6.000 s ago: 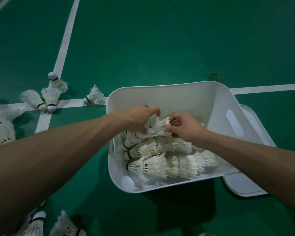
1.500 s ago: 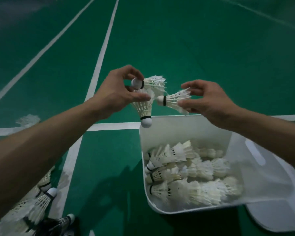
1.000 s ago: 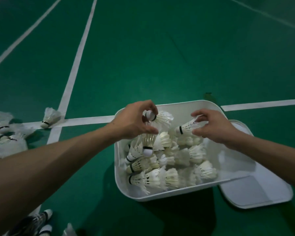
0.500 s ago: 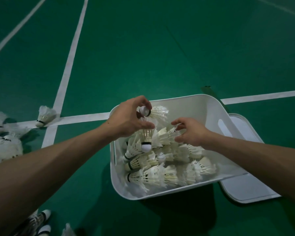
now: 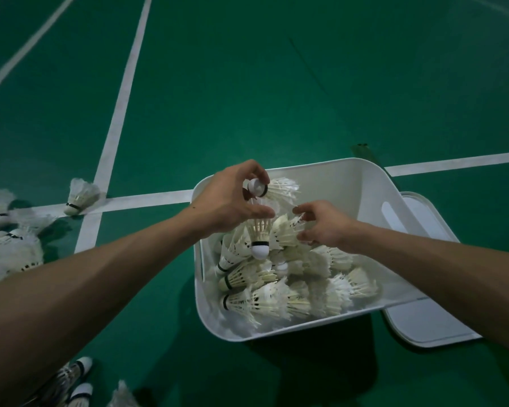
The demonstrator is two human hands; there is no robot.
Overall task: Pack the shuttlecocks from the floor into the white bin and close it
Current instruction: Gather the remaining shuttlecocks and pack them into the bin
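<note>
The white bin [image 5: 362,183] stands on the green court floor, with several white shuttlecocks [image 5: 279,298] lying in rows inside. My left hand [image 5: 232,201] hovers over the bin's near-left part and grips two shuttlecocks: one [image 5: 272,188] lies sideways with its cork under my fingertips, the other [image 5: 259,236] hangs cork down. My right hand [image 5: 323,224] is over the middle of the bin, its fingertips on the feathers of a shuttlecock [image 5: 285,230] on top of the pile.
The bin's white lid [image 5: 423,327] lies flat on the floor under its right side. Loose shuttlecocks lie at the left: one [image 5: 81,196] on the white line, a cluster [image 5: 9,242] at the edge, more [image 5: 77,386] at the bottom left.
Both hands came down from above the bin's rim into it. My right hand lowered its shuttlecock onto the pile. My left hand keeps its two shuttlecocks.
</note>
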